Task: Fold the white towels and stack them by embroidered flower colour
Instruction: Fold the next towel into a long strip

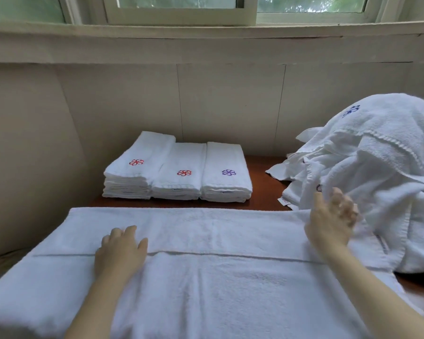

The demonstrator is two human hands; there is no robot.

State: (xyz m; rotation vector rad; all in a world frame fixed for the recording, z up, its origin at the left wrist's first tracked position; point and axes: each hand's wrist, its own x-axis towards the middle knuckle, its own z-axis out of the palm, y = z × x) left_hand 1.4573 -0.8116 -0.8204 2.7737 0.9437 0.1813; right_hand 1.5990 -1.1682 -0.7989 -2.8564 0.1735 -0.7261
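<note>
- While a white towel [218,277] lies spread lengthwise across the lower half of the frame, a person's left hand [120,250] rests flat on it at lower left of centre. The palm is down and the fingers are straight, reaching just past a fold edge that runs across the cloth.
- At centre right, the right hand [332,221] is raised over the towel's right end with its fingers splayed. Motion blur makes it impossible to tell whether they pinch the cloth or only hover beside it.
- Both hands sit well apart, one toward each end of the towel.
- Behind the towel at mid-frame, three stacks of folded white towels stand side by side, touching, on a brown wooden table [263,192].
- Tallest is the left stack [132,172], its top towel embroidered in red. The middle stack [179,174] also shows red, and the right stack [227,174] shows purple.
- Filling the right edge of the frame, a heap of unfolded towels [382,167] rises higher than the stacks, apart from them, with bare table between. A blue flower [351,111] shows near its top, and its lower folds spill down just beside the right hand.
- Pale panelled wall [230,106] backs the table, and a window [181,8] with green beyond the glass runs along the top of the frame.
</note>
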